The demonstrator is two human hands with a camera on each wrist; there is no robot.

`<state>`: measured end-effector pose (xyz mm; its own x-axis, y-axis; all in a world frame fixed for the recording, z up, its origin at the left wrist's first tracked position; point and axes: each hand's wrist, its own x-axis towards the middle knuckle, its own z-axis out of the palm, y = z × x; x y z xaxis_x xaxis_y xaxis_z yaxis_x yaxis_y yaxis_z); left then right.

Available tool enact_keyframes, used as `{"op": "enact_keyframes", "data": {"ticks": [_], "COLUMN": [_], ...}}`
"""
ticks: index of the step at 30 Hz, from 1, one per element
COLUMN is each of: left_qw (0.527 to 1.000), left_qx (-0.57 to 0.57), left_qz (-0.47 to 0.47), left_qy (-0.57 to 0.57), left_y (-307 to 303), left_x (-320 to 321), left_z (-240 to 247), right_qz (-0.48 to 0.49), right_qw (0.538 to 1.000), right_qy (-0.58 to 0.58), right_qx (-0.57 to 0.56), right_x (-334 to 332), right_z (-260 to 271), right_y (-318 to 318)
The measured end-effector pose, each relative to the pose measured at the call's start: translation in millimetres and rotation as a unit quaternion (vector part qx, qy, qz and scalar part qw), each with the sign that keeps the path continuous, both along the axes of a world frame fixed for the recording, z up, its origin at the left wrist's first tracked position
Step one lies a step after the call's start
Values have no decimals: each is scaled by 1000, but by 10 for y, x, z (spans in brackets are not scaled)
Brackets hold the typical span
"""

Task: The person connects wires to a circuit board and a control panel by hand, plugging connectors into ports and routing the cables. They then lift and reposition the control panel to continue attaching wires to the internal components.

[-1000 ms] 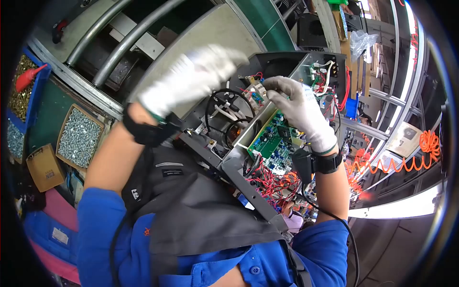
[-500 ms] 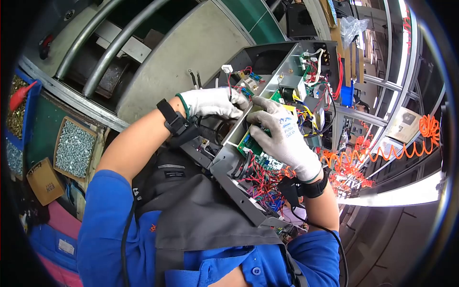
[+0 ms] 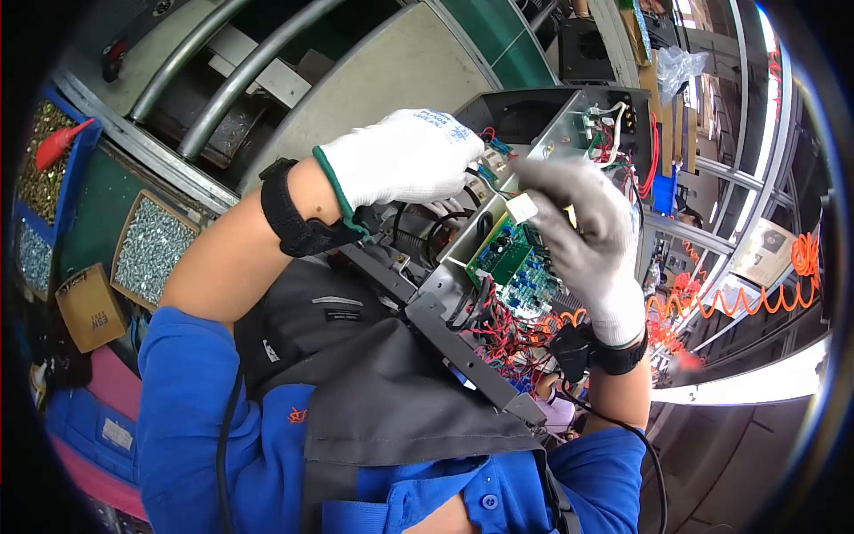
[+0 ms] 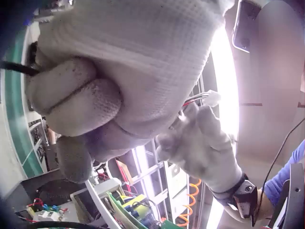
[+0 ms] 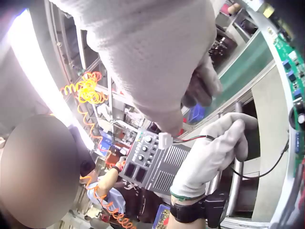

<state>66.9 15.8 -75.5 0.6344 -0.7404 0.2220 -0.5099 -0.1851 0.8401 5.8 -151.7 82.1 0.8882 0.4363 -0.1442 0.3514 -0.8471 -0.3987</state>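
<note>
My gloved left hand [image 3: 405, 160] is closed in a fist above the left part of an opened metal chassis [image 3: 476, 365]. It grips thin wires that run to a small white connector [image 3: 521, 208]; a black cable [image 5: 259, 176] also emerges from its fist in the right wrist view. My gloved right hand [image 3: 592, 227] is blurred over the green circuit board [image 3: 498, 258], its fingers bent and apart. In the head view the connector overlaps its thumb; in the right wrist view it shows right at its fingertips.
Red wires [image 3: 507, 338] bunch at the chassis's near end. Trays of screws [image 3: 153, 252] stand on the left. Metal rails [image 3: 218, 84] run at upper left. Orange coiled hoses [image 3: 703, 307] hang at right. Another person [image 5: 112, 191] appears behind in the right wrist view.
My left hand swept down to the chassis, then lifted slightly with the wires. My right hand reached in beside it and has since drawn back right, near the connector.
</note>
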Motion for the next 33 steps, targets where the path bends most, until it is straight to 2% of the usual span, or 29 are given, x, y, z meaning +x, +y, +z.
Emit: {"op": "enact_keyframes", "data": {"ticks": [1,3,5,6,7,8,9,10,11,13,14,15,17,19,20,21,23,25,27,28,29,31,33], "left_qw": [999,998,997,995,994,998,998,987,937,851,832,855,917,967,981,972,944,949,955,950,944,941,957], "left_qx": [18,40,62,73,85,49,51,-55,-160,-280,-362,-328,-250,-118,-185,-235,-306,-295,-279,-283,-286,-302,-254], "left_qz": [-36,-23,-10,-13,-17,-17,-19,-56,-91,-124,-102,-99,-79,-94,-47,0,76,78,76,86,96,93,101], "left_qy": [21,34,49,61,71,-21,-23,139,296,427,408,389,299,206,39,-20,-99,-85,-70,-101,-132,-119,-102], "left_y": [57,30,48,64,75,37,48,132,202,271,206,261,310,387,238,126,-7,23,54,58,58,51,36], "left_x": [32,76,65,56,48,41,19,-27,-69,-115,-149,-126,-48,-16,-54,-105,-90,-119,-105,-70,-41,-55,-62], "left_z": [86,17,32,79,115,74,98,306,475,623,615,652,676,818,632,498,432,482,510,497,493,502,484], "right_qz": [101,97,19,37,35,56,77,48,-77,-255,-261,-297,-217,-166,-182,-197,-302,-340,-379,-386,-387,-379,-380], "right_qw": [994,994,996,995,995,991,985,985,991,954,950,940,976,978,970,960,939,901,826,792,791,771,760], "right_qy": [-34,-39,-80,-94,-95,-103,-111,-160,-110,-59,-54,-25,32,89,125,161,116,138,216,233,230,242,247], "right_qx": [-29,-34,38,-21,-19,-64,-109,-37,9,145,165,168,11,-91,-103,-115,116,233,357,412,413,452,465], "right_x": [16,-46,-108,-100,-98,-85,-71,-70,-106,-129,-113,-129,-148,-114,-76,-46,-32,-46,-66,-41,-33,-22,-16], "right_z": [35,100,113,159,177,199,206,159,218,326,358,364,433,438,417,381,246,177,136,126,110,77,28], "right_y": [13,191,369,431,421,391,371,341,374,409,394,388,321,348,297,231,156,83,131,157,153,129,132]}}
